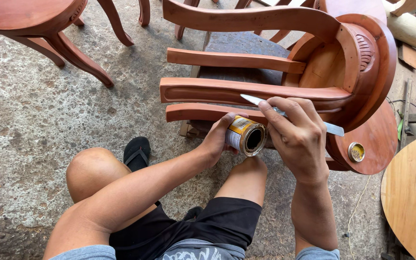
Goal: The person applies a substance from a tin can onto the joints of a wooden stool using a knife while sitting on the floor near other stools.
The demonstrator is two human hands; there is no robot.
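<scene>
My left hand (pixel 216 139) grips the open can (pixel 246 136); my right hand (pixel 297 132) pinches the putty knife (pixel 333 128) by the chair leg (pixel 246 90). Filling step, I think; next, dip gently.

- Thin metal blade (pixel 292 115): its middle is hidden inside the right hand (pixel 298 136).
- Small tin (pixel 246 136): contents too dark to tell.
- Round pale tabletop (pixel 412 192): cut off by the right edge.

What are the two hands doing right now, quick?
Left hand: closed around a small open tin can, tipped on its side.
Right hand: closed on a thin metal putty knife, blade pointing at the chair leg.
</scene>
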